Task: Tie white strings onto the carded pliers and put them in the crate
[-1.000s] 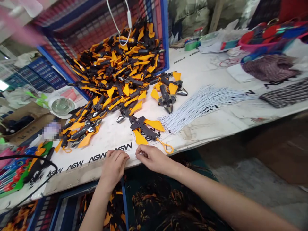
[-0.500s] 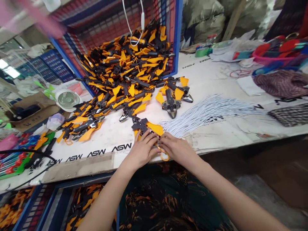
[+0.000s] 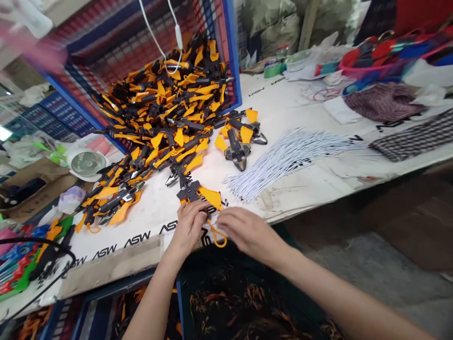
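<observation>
A black and orange toy piece [image 3: 198,194] with an orange loop [image 3: 216,236] lies at the near edge of the white table [image 3: 307,184]. My left hand [image 3: 189,225] rests on its lower part, fingers curled over it. My right hand [image 3: 244,229] is just right of the loop, fingers bent and partly blurred; what it pinches is hidden. A fan of thin white ties [image 3: 283,158] lies to the right of the piece.
A big heap of the same black and orange toys [image 3: 166,108] spills from a tipped blue crate [image 3: 231,56]. A small fan [image 3: 87,163] and boxes sit left. Cloth and bowls [image 3: 382,56] crowd the far right. Crates with more toys stand below the table [image 3: 116,302].
Both hands went from the table edge to the nearest toy piece with the loop and stay on it. The camera view shifted slightly.
</observation>
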`<state>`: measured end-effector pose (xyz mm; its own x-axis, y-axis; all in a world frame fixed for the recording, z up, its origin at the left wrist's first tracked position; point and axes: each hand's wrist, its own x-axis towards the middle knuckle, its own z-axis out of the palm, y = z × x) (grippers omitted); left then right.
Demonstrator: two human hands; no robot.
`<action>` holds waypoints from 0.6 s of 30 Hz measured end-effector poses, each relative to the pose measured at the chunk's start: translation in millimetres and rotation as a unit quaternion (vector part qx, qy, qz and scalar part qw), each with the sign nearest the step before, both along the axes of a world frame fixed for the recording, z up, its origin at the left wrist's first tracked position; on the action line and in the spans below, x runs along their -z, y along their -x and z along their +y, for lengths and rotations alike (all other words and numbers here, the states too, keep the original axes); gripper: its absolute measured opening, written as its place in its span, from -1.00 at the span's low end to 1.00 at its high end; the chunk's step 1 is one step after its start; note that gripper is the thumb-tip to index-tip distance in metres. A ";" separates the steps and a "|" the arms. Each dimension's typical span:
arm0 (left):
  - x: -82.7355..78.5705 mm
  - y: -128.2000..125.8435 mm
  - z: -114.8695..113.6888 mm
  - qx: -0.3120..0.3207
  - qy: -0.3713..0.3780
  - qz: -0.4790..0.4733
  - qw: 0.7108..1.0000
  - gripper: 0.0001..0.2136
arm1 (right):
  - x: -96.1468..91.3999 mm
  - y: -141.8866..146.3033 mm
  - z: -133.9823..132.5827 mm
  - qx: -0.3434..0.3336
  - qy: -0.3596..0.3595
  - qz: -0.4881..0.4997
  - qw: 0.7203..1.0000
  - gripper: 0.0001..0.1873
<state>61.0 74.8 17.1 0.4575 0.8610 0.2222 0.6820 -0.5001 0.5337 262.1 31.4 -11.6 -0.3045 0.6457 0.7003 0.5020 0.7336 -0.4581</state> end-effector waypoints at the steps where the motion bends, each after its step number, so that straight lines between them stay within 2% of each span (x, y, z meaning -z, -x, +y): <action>1: -2.5 -3.6 3.1 -0.008 0.027 -0.027 0.999 -0.71 | 1.8 12.0 -2.4 -0.029 -0.010 -0.003 1.000 -0.85; 4: -6.7 -14.8 15.6 -0.037 0.148 -0.089 0.984 -0.70 | 8.7 40.1 -6.6 -0.049 -0.013 -0.013 0.999 -0.84; 6: -7.2 -19.8 24.1 -0.056 0.188 -0.093 0.976 -0.73 | 12.2 49.3 -7.4 -0.051 -0.006 -0.015 0.999 -0.84; 8: -8.4 -21.4 29.6 -0.066 0.137 -0.040 0.988 -0.83 | 13.7 50.0 -8.0 -0.053 0.002 -0.017 0.998 -0.84; 10: -11.5 -19.9 31.1 -0.066 0.030 0.045 0.996 -0.88 | 13.8 43.7 -9.7 -0.055 0.017 -0.022 0.998 -0.85; 12: -15.5 -16.5 29.4 -0.064 -0.061 0.120 0.989 -0.85 | 14.2 33.1 -13.0 -0.056 0.033 -0.020 0.998 -0.80; 15: -17.9 -12.2 25.3 -0.047 -0.120 0.176 0.976 -0.84 | 17.5 16.8 -18.4 -0.046 0.069 -0.010 0.996 -0.72; 18: -14.6 -12.5 23.1 -0.029 -0.154 0.200 0.967 -0.86 | 22.5 6.4 -21.8 -0.034 0.098 -0.010 0.995 -0.73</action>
<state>73.5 97.9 31.7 0.5127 0.8091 0.2870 0.8350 -0.5477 0.0525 255.7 9.6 -34.1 -0.3644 0.7463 0.5570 0.4643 0.6641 -0.5860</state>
